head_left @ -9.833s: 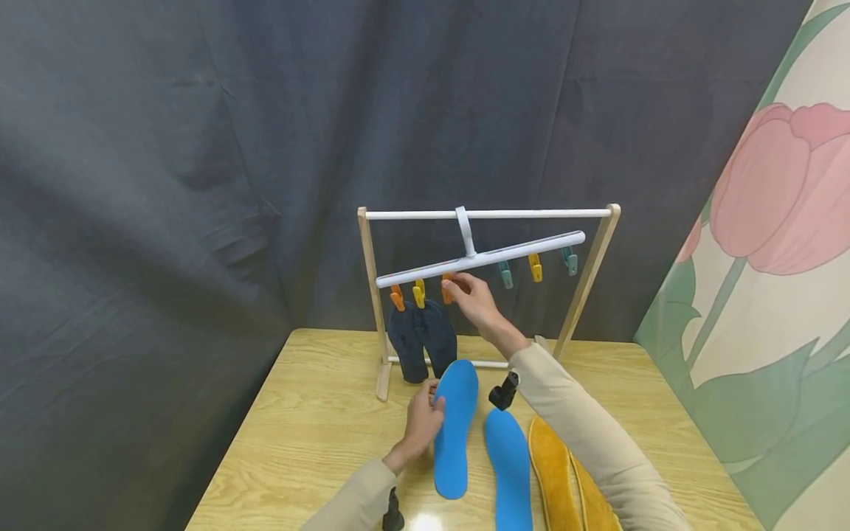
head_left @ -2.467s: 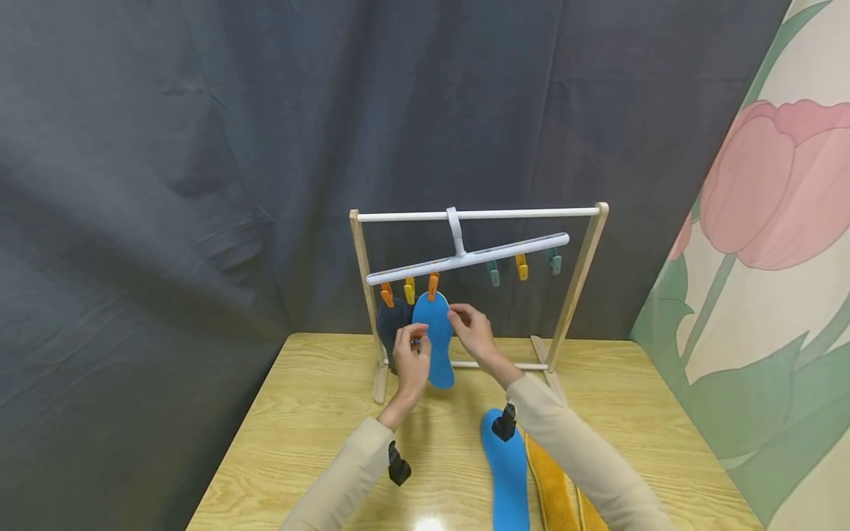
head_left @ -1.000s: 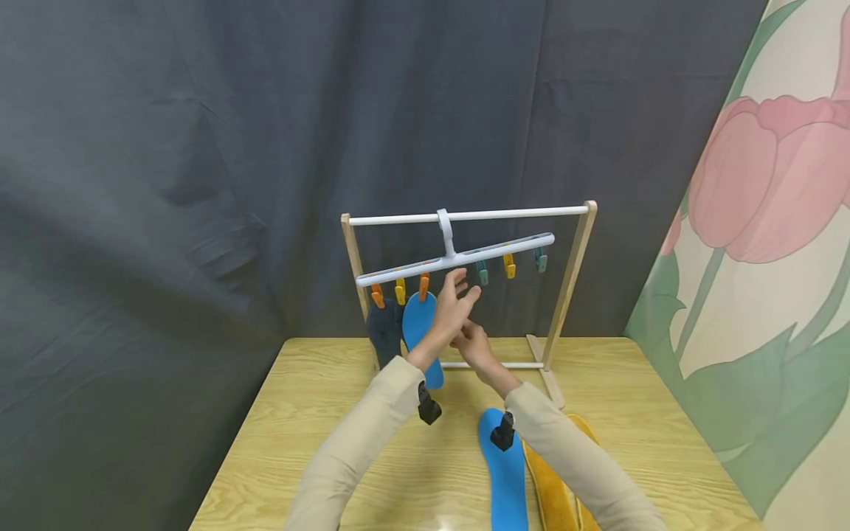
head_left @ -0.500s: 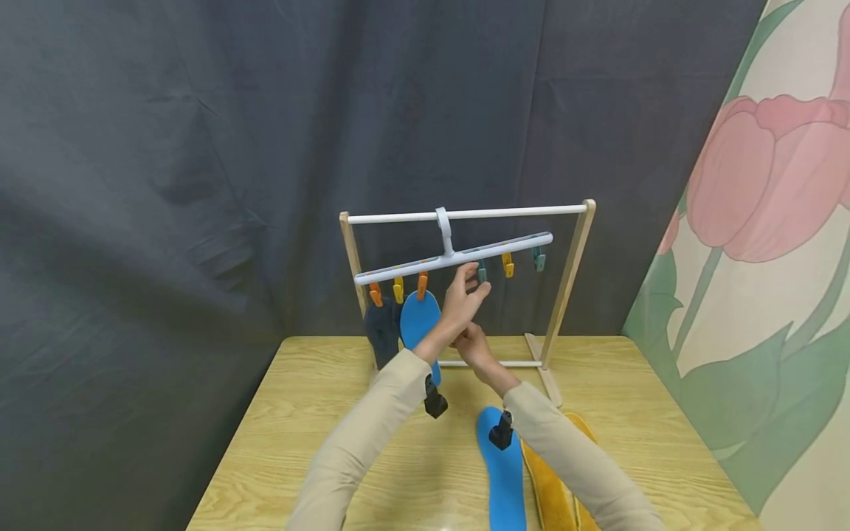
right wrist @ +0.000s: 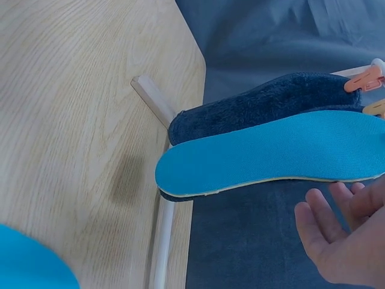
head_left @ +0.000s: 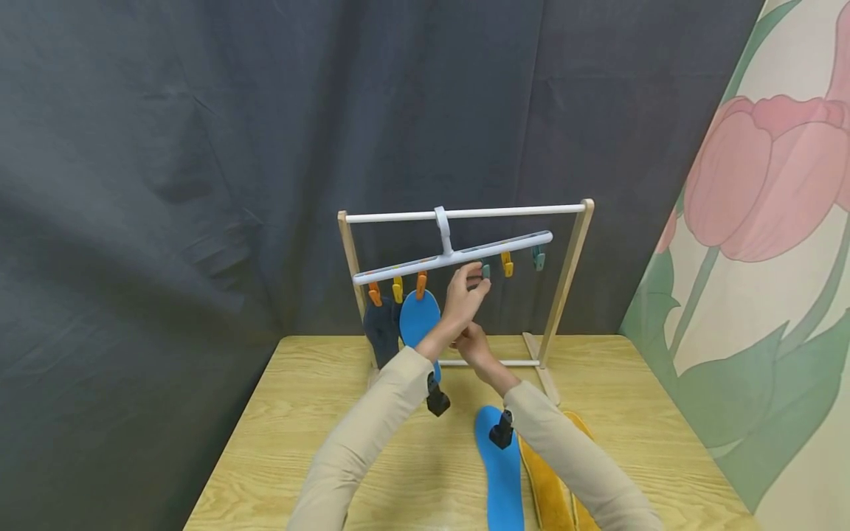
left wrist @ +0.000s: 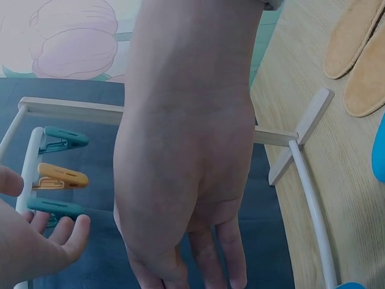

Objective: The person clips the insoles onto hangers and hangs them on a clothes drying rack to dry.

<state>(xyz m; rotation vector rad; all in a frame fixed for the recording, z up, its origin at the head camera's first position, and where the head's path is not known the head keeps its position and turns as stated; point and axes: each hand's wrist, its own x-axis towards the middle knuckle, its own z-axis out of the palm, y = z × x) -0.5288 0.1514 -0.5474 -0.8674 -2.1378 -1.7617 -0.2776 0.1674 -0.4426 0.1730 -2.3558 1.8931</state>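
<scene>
Left hand (head_left: 463, 293): It is at the middle of the head view, with fingers and thumb bent about the inner teal clip (head_left: 486, 271); I cannot tell if they pinch this clip or only touch it.
Right hand (head_left: 478, 346): It is just below, partly covered by the left wrist. In the right wrist view its fingers, relaxed and slightly bent, are near the edge of the hanging blue insole (head_left: 420, 318); no thing is seen in its grasp.
Hanging blue insole: It is left of centre in the head view, under an orange clip (head_left: 421, 284).
Dark insoles (head_left: 381, 335): They hang farther left, partly behind the blue one.
White hanger (head_left: 511, 245): It hangs tilted on the wooden rack (head_left: 566, 280), the left end lower.
Table (head_left: 319, 413): At the lower right, a second blue insole (head_left: 502, 464) lies flat beside mustard insoles (head_left: 547, 490), partly covered by the right sleeve (head_left: 571, 450).
</scene>
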